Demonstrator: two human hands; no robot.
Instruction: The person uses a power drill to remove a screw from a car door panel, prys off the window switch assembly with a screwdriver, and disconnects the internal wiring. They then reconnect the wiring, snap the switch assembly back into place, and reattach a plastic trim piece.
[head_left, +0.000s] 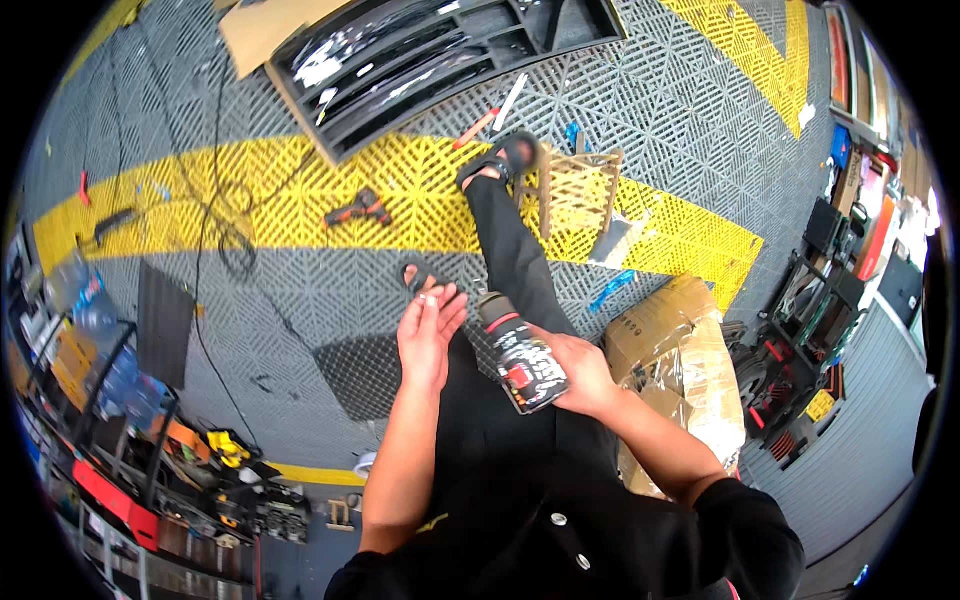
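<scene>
My right hand (pixel 582 372) is wrapped round the lower part of a black bottle (pixel 527 362) with a dark cap, a red band near the top and white and red print. The bottle is tilted, its capped end up and to the left, over my lap. Just left of the cap, my left hand (pixel 428 335) is raised with its fingers loosely curled and partly apart. Nothing shows in it. My legs in black trousers (pixel 515 255) lie beneath both hands, one foot stretched forward in a dark sandal (pixel 482 168).
A small wooden stool (pixel 580 190) stands by my forward foot, near a black compartmented tray (pixel 440 70). A cordless power tool (pixel 360 208) and cables (pixel 205 215) lie on the grille floor. A taped cardboard box (pixel 680 370) is at my right; loaded shelves line both sides.
</scene>
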